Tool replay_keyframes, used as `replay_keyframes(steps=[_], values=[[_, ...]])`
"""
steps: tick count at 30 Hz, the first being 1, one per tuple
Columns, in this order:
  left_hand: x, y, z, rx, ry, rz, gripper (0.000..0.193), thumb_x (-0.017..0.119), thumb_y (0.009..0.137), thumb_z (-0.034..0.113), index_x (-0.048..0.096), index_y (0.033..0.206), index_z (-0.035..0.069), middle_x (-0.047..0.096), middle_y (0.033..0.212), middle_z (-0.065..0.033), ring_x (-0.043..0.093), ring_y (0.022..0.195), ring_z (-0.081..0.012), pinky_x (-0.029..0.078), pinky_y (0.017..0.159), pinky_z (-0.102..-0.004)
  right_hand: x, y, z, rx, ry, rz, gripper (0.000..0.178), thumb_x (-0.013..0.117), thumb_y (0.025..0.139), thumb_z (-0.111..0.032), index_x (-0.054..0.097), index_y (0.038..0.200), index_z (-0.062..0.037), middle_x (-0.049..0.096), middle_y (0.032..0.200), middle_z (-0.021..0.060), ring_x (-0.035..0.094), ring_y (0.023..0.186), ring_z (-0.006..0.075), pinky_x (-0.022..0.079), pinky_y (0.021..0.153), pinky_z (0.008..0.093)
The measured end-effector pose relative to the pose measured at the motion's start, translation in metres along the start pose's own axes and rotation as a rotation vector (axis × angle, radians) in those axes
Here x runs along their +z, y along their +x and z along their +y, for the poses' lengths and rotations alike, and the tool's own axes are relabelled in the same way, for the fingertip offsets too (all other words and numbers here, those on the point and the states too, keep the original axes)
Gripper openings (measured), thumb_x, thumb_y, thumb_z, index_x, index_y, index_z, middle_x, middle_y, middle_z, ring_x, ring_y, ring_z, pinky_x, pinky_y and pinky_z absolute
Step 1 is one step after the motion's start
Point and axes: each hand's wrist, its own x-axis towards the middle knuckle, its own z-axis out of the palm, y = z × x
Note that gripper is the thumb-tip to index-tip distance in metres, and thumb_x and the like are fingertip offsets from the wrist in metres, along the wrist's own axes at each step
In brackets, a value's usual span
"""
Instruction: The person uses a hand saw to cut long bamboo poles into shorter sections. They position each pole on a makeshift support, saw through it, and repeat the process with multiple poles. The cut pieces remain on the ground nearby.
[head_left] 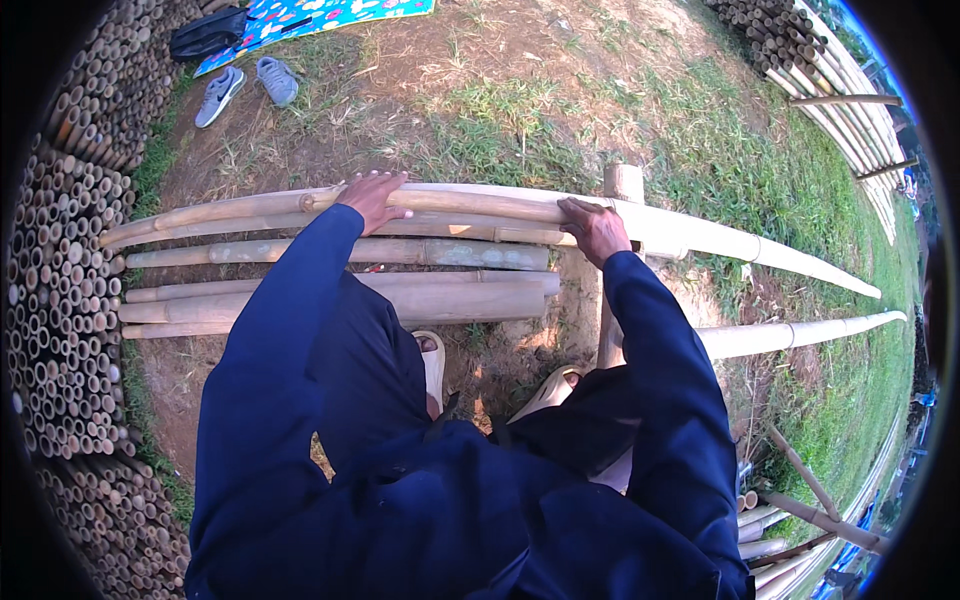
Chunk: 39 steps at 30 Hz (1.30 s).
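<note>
My left hand lies over a tan bamboo pole, its fingers across the far side and its thumb on the near side. Farther right, my right hand has its fingers curled over the same pole, beside an upright bamboo post. Long pale bamboo lies right alongside and runs on to the right. Where one pole ends and another begins under my hands is hard to tell. Nearer my legs are a greenish-grey bamboo pole and a thicker grey-tan bamboo pole.
Stacked bamboo walls the left side, cut ends showing. Grey shoes, a black bag and a blue flowered mat lie at the far left. Another bamboo pole extends right. Leaning bamboo stands at the far right.
</note>
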Motion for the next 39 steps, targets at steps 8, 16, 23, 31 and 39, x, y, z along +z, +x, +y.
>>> replay_keyframes(steps=[8,16,23,31,39], values=[[0.005,0.0,-0.007,-0.089,0.027,-0.047,0.081,0.063,0.093,0.059,0.037,0.156,0.015,0.047,0.153,-0.0203,0.038,0.145,-0.0404,0.026,0.121,-0.0578,0.013,0.015,0.0,-0.037,-0.073,-0.007,0.044,0.069,0.093,-0.026,0.063,0.136,-0.0188,0.062,0.141,0.0079,0.055,0.135,0.0284,0.042,0.111,0.0506],[0.0,0.034,0.043,-0.001,0.144,0.005,0.12,0.069,0.074,0.078,0.023,0.161,0.01,0.035,0.158,-0.0225,0.031,0.149,-0.0393,0.021,0.123,-0.0583,0.011,0.01,0.003,0.09,0.02,-0.062,0.055,0.076,0.088,-0.019,0.061,0.14,-0.0194,0.059,0.145,0.0104,0.05,0.14,0.0287,0.032,0.118,0.0574],[0.022,0.089,0.155,0.176,0.111,0.049,0.122,0.087,0.06,0.063,0.035,0.151,0.001,0.051,0.145,-0.0191,0.045,0.14,-0.0346,0.026,0.121,-0.053,0.012,0.011,0.002,0.072,-0.03,-0.054,0.056,0.076,0.087,-0.017,0.06,0.141,-0.0207,0.056,0.148,0.0106,0.05,0.141,0.0281,0.033,0.118,0.0579],[0.023,0.101,0.157,0.128,0.063,-0.026,0.069,0.088,0.067,0.042,0.061,0.118,0.004,0.071,0.108,-0.0173,0.07,0.104,-0.037,0.056,0.091,-0.0487,-0.048,0.007,-0.003,0.302,0.17,-0.167,0.066,0.077,0.087,-0.041,0.057,0.145,-0.0161,0.062,0.14,0.0168,0.062,0.125,0.0337,0.046,0.11,0.048],[0.019,0.104,0.165,0.157,0.095,0.003,0.076,0.09,0.064,0.043,0.059,0.12,0.003,0.07,0.108,-0.0205,0.069,0.105,-0.0366,0.053,0.097,-0.0462,-0.156,-0.221,0.044,0.78,0.29,0.417,0.05,0.072,0.095,-0.027,0.062,0.138,-0.0041,0.075,0.112,0.0173,0.074,0.102,0.0235,0.057,0.09,0.0378]])
